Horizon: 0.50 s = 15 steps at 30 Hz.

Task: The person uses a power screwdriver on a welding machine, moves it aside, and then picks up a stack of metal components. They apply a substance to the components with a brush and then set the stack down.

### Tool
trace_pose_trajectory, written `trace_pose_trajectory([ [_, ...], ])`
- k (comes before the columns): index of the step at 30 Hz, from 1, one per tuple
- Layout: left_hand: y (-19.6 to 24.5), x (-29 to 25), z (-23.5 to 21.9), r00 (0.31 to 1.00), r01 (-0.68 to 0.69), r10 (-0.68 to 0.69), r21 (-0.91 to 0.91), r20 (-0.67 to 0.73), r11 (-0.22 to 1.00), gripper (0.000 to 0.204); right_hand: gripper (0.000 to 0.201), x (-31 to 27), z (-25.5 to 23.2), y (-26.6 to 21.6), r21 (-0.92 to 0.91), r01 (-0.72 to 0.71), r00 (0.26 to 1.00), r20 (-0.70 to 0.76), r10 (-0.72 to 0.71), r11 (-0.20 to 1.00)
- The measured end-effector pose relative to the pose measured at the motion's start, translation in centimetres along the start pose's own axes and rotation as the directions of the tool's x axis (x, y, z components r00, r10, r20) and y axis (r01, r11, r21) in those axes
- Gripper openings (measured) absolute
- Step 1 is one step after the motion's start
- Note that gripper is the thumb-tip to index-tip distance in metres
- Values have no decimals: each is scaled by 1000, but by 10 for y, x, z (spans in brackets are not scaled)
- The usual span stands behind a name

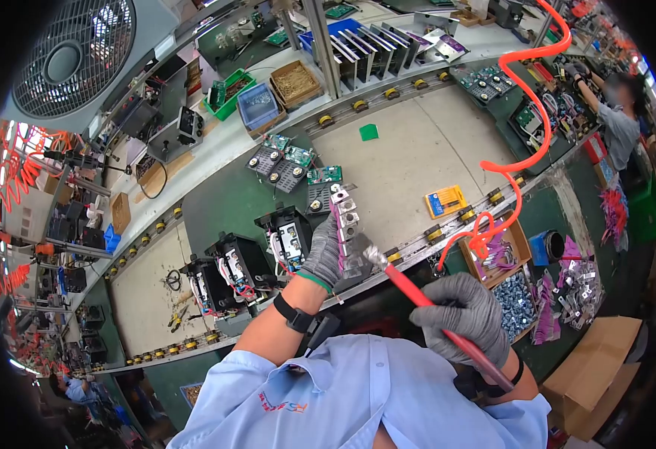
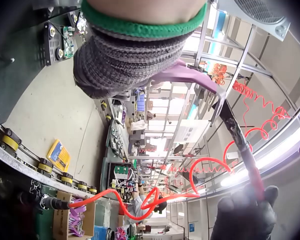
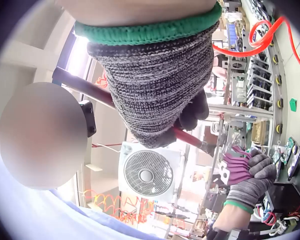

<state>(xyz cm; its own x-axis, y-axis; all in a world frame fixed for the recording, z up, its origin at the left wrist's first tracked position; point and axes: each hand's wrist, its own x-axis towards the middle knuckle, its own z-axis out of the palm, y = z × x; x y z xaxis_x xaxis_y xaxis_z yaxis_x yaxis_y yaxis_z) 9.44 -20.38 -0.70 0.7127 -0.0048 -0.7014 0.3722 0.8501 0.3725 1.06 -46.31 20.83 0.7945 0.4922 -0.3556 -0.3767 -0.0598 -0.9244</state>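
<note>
My gloved left hand (image 1: 323, 253) grips a row of metal pieces with purple sides (image 1: 345, 228), fanned out side by side. In the right wrist view, the same purple pieces (image 3: 237, 168) stick out of the left hand's (image 3: 255, 180) curled fingers. A red-handled brush (image 1: 410, 288) is in my gloved right hand (image 1: 466, 318), its fingers wrapped round the handle. Its grey, smeared bristle end points at the purple-sided pieces, close beside them. The left wrist view shows the brush (image 2: 247, 155) overlapping the tip of a purple piece (image 2: 190, 76).
Several black units with wires (image 1: 238, 262) stand left of my left hand, near circuit boards (image 1: 324, 174). A yellow packet (image 1: 445, 201) lies on the bench. A coiled red air hose (image 1: 545, 112) hangs at right, above a box (image 1: 519, 247) of purple parts and a bin of bolts (image 1: 513, 303).
</note>
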Motion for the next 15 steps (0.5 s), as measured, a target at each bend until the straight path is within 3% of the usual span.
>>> trace_pose_trajectory([
  [2, 2, 2, -16, 986, 56, -73, 112, 153, 992, 35, 21, 4, -2, 1, -58, 133, 990, -39, -136, 989],
  [3, 2, -6, -13, 974, 64, -84, 100, 209, 993, 31, 21, 5, -2, -5, 26, -22, 999, -50, 23, 999],
  [4, 2, -10, -9, 975, 64, -84, 101, 208, 993, 31, 21, 6, -1, 0, 28, -22, 999, -49, 24, 999],
  [6, 1, -14, 2, 997, 1, -8, 93, 81, 996, 30, 23, 9, 1, 11, -221, 310, 950, 42, -309, 925],
  [7, 1, -16, 6, 997, 0, -7, 93, 81, 996, 30, 23, 8, 2, 7, -221, 311, 950, 43, -309, 924],
  [9, 1, -19, 10, 997, 6, -1, -73, 76, 997, 30, 21, 3, 5, -3, -36, 12, 999, 33, -11, 999],
  [10, 2, -20, 7, 997, 5, 0, -74, 76, 997, 30, 21, 3, 6, -2, -36, 12, 999, 34, -11, 999],
  [13, 8, -25, -2, 974, 102, -101, 7, 202, 995, 27, 21, 2, 5, 10, -234, 96, 960, 277, -28, 967],
  [14, 9, -27, -2, 964, 102, -108, 36, 243, 994, 27, 24, 1, 7, 14, -276, 233, 937, 319, -139, 933],
  [15, 10, -29, -2, 953, 101, -115, 63, 282, 993, 26, 24, 0, 7, 14, -257, 222, 938, 321, -133, 941],
])
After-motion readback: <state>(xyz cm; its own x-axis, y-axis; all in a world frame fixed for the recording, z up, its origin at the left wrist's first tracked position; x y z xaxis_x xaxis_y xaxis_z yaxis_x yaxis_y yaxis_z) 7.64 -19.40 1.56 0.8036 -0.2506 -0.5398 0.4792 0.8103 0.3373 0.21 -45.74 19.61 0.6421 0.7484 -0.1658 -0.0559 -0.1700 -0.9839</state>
